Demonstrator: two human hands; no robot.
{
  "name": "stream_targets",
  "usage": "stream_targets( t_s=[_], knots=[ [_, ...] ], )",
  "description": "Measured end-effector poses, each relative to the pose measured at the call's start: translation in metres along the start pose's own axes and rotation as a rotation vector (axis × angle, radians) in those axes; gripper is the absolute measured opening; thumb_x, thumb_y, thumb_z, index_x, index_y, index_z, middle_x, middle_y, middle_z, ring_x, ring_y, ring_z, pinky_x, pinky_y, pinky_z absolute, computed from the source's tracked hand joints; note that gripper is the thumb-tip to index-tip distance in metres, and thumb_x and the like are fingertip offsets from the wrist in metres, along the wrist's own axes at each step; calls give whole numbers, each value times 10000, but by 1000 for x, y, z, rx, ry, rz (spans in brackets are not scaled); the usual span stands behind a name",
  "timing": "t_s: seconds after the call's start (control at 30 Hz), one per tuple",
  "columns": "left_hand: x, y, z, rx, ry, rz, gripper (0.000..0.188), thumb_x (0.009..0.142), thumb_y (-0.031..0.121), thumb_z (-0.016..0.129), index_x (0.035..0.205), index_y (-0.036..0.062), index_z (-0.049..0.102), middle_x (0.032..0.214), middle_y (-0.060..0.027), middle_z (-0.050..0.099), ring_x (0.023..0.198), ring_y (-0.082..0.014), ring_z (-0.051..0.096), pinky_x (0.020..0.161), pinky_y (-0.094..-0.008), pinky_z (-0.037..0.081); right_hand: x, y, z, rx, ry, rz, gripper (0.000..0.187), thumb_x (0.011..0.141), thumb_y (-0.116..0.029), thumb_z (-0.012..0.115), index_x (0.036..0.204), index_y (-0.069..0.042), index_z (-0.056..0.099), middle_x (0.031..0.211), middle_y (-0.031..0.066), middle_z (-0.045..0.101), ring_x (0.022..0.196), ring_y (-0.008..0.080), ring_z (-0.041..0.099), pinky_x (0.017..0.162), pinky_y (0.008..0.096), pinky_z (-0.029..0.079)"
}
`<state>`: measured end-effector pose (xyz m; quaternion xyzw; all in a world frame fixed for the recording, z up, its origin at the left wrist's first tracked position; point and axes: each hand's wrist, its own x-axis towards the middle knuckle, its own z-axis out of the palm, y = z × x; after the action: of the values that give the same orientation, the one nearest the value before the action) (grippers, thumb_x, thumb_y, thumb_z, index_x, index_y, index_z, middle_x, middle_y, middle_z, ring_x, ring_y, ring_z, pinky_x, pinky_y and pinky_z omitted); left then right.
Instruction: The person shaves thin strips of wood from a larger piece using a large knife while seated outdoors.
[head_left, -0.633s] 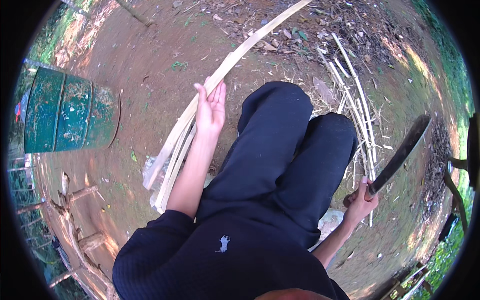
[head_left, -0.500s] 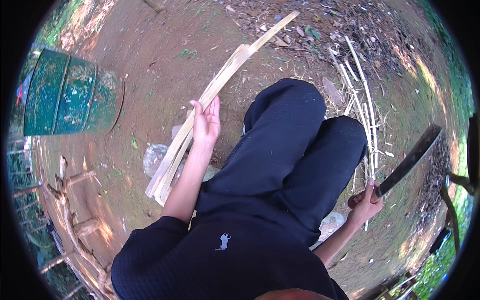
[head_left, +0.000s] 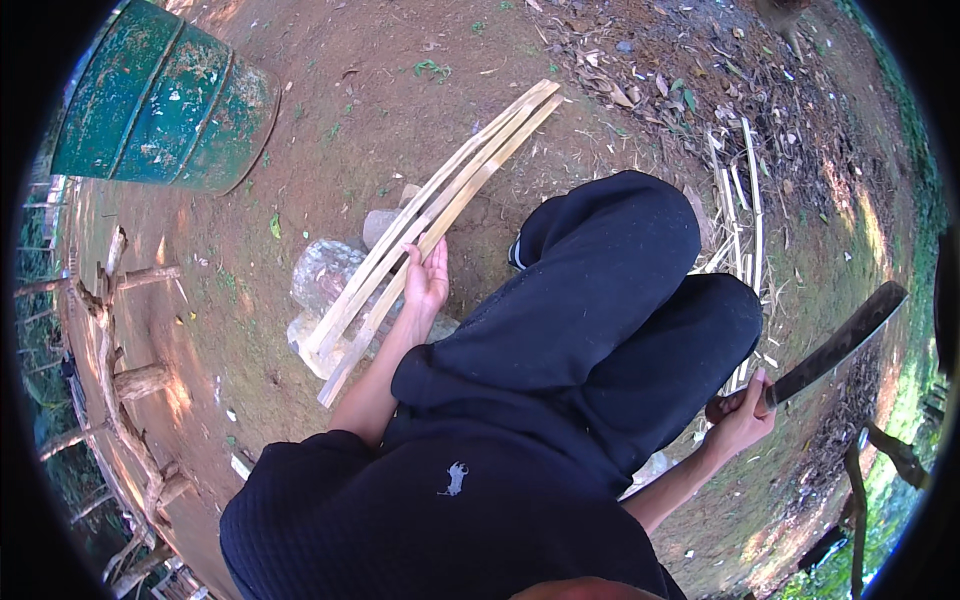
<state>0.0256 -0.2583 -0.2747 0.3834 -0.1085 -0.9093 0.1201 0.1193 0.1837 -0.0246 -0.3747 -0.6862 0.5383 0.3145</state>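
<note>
My left hand (head_left: pixel 428 278) is palm up, its thumb against long, pale split bamboo strips (head_left: pixel 432 212) that slant from near my left forearm to the far middle. The fingers are stretched rather than wrapped round them. Several strips lie side by side, partly fanned apart at the near end, over rough stones (head_left: pixel 328 270). On the right, my right hand (head_left: pixel 743 422) is closed round the handle of a machete (head_left: pixel 845 340), its dark blade pointing out to the far right. Past my right knee, thinner pale strips (head_left: pixel 755 210) lie in a loose bundle on the ground, partly hidden by my leg.
A worn green metal drum (head_left: pixel 170 100) stands at the far left. Rough wooden poles (head_left: pixel 118 345) form a rail along the left side. Dry leaves (head_left: pixel 650 90) and chips litter the dirt at the far right. Crooked branches (head_left: pixel 895 455) stick up at the right edge.
The strip that reached farthest has come back level with the others, and the strips have spread apart. My left hand is lower. My right hand still holds the machete, and the view has shifted.
</note>
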Motion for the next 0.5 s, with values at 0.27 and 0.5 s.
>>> stream_targets(
  t_s=[0.27,0.5],
  knots=[
    [28,-3,-11,-28,0,15,566,974,367,590,1368,-30,503,1395,-192,550,1350,-307,501,1166,-411,438,-6,-3,6,-56,1,15,214,946,-203,720,952,-8,633,526,-27,440,416,45,397,366,228,260],
    [49,-2,-33,-85,11,8,511,951,334,643,1311,-13,537,1350,-178,587,1321,-303,529,1154,-444,442,-5,-3,8,-70,-6,-14,232,942,-222,727,942,-8,638,520,-27,437,403,52,392,352,231,252]
  ],
)
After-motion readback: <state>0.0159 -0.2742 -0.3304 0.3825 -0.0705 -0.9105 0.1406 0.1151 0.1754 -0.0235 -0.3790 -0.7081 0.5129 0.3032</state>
